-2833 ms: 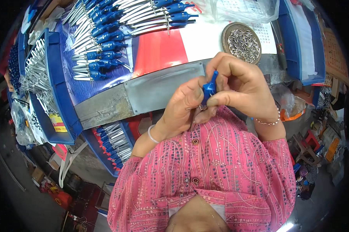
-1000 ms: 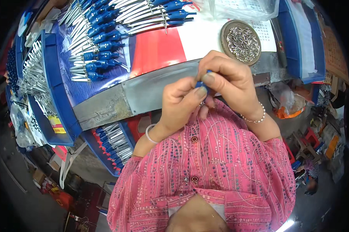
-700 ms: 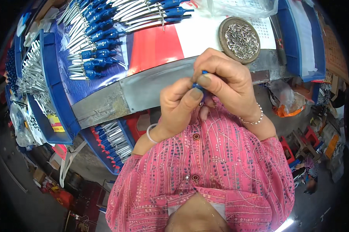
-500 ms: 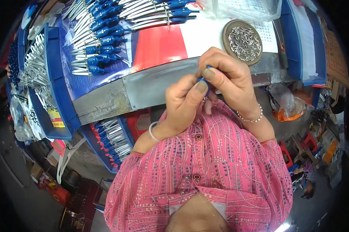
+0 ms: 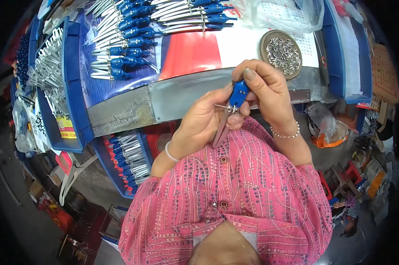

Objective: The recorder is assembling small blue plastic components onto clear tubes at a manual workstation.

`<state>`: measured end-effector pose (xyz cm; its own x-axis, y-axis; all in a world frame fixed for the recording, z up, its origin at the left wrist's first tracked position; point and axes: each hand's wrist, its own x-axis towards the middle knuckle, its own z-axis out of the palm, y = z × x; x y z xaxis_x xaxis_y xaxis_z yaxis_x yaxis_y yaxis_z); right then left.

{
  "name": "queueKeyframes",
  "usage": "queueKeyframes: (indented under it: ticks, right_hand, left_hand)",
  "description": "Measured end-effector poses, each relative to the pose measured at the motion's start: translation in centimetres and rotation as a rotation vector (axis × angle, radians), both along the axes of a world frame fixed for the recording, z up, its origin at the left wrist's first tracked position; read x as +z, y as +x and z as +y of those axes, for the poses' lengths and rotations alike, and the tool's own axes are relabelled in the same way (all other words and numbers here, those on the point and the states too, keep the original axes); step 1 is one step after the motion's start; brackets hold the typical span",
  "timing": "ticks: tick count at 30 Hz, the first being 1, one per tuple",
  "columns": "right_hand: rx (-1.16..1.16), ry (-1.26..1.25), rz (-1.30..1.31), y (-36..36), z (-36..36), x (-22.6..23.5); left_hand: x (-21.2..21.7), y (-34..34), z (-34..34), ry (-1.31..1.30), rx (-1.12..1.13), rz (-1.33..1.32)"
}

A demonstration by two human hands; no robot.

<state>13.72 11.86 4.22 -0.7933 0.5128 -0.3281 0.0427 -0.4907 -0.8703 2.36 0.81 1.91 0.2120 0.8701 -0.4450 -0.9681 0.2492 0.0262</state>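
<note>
In front of my chest, both hands hold one tool with a blue plastic body (image 5: 239, 93) and flat metal blades (image 5: 221, 131) pointing down toward my shirt. My right hand (image 5: 270, 90) is closed round the blue body, its thumb and fingers near the upper end. Bent fingers of my left hand (image 5: 203, 115) meet the tool at the joint where blades and body join. A thin metal pin (image 5: 220, 106) sticks out sideways there, by the left fingertips. The left palm hides part of the blades.
Similar blue-bodied tools (image 5: 131, 52) lie in rows on the bench. A round dish (image 5: 262, 49) of small metal pins sits beyond my right hand. Blue bins (image 5: 73, 84) flank the bench, the left one holding metal rods. Below the metal bench edge (image 5: 181, 104) is another tray of tools (image 5: 131, 161).
The tool has turned in my hands, so its blue body and blades now show. My left hand has shifted down along it, and the thin pin has come into sight.
</note>
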Motion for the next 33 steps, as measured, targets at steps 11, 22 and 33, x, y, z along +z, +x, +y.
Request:
queueKeyframes:
  ticks: [11,22,33]
  right_hand:
    - [0.125,0.045,0.044,-0.8,-0.4,-0.4]
    - [-0.070,0.058,0.001,-1.1,-0.2,-0.6]
    - [-0.036,0.279,0.066,-0.5,-0.6,-0.5]
  left_hand:
    - [-0.8,0.3,-0.7,0.068,0.087,-0.060]
    - [0.9,-0.3,0.2,-0.028,-0.039,0.150]
    - [0.7,1.4,-0.5,0.152,0.199,0.777]
